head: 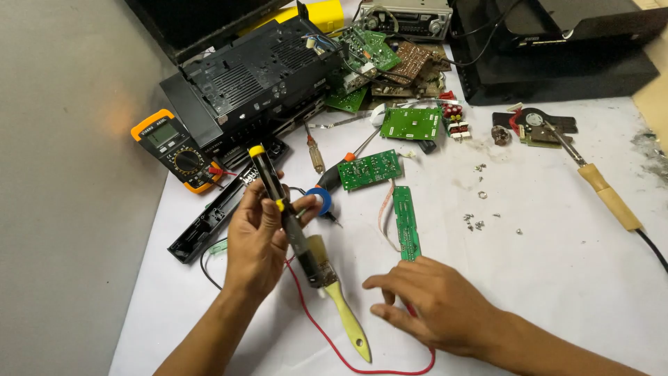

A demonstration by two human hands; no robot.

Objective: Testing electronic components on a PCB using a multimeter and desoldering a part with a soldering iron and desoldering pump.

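My left hand [259, 237] grips a black pen-shaped tool with yellow cap [268, 177], held upright and tilted over the white table. Just below it lies a small paintbrush with a yellow handle [341, 306]. My right hand [431, 299] rests palm down on the table, fingers spread, holding nothing, its fingertips close to the lower end of a long narrow green circuit board [405, 223]. A red wire [327, 341] loops under both hands. A second green board [370, 169] lies above, beside a blue tape roll [323, 200].
An orange multimeter [175, 148] sits at left by an opened black device casing [257, 76]. More green boards [410, 123], a screwdriver [316, 154], loose screws [476, 223] and a wooden-handled soldering iron [605, 191] lie at right. Black boxes [557, 49] stand at the back.
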